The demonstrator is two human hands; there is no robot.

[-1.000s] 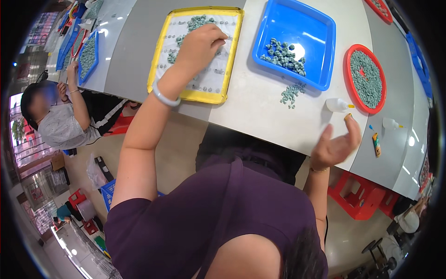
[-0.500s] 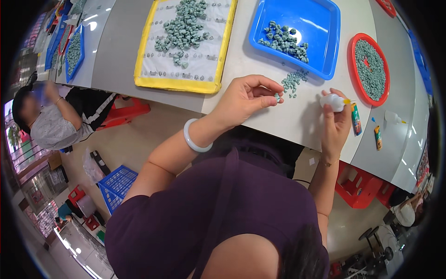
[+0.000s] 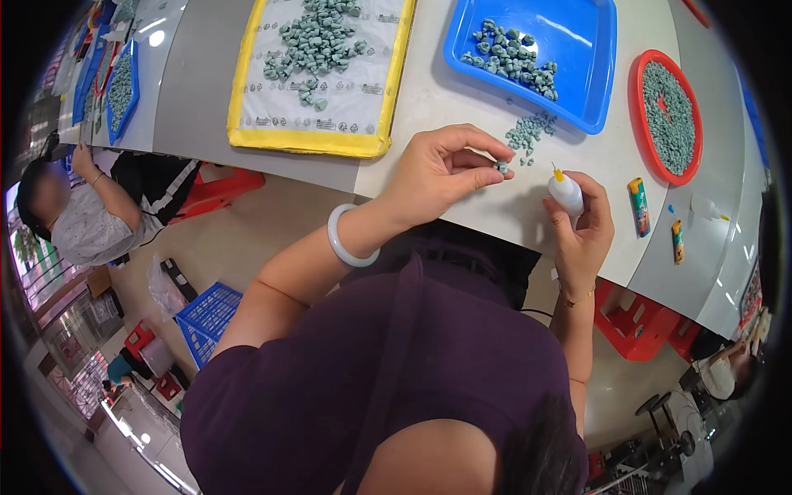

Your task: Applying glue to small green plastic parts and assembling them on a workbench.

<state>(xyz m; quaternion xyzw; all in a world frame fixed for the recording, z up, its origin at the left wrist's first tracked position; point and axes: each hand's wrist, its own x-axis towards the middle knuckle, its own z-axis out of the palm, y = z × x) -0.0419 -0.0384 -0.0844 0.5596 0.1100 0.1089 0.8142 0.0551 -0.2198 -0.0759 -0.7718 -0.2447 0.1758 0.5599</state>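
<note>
Over the near edge of the white table, my left hand [image 3: 450, 169] pinches a small grey-green piece [image 3: 502, 167] between thumb and fingertips. My right hand [image 3: 587, 231] grips a small white squeeze bottle [image 3: 565, 195] with a yellow cap and thin needle tip. The tip points up and slightly left, apart from the piece. Just beyond my left fingertips lies a loose pile of small green chips [image 3: 530, 132]. Farther back, a blue tray [image 3: 569, 41] holds several larger green lumps [image 3: 516, 58].
A yellow-edged board [image 3: 309, 145] with many green lumps lies at left. On the right are a round red tray [image 3: 698, 124] of chips, two small printed tubes, the nearer tube [image 3: 639, 208] upright in view, and another white bottle [image 3: 708, 209]. A person [image 3: 91, 206] sits at far left.
My right hand has turned the bottle, swinging its tip from pointing right to pointing up, toward my left hand. My left hand keeps its pinch. The whole view has shifted slightly.
</note>
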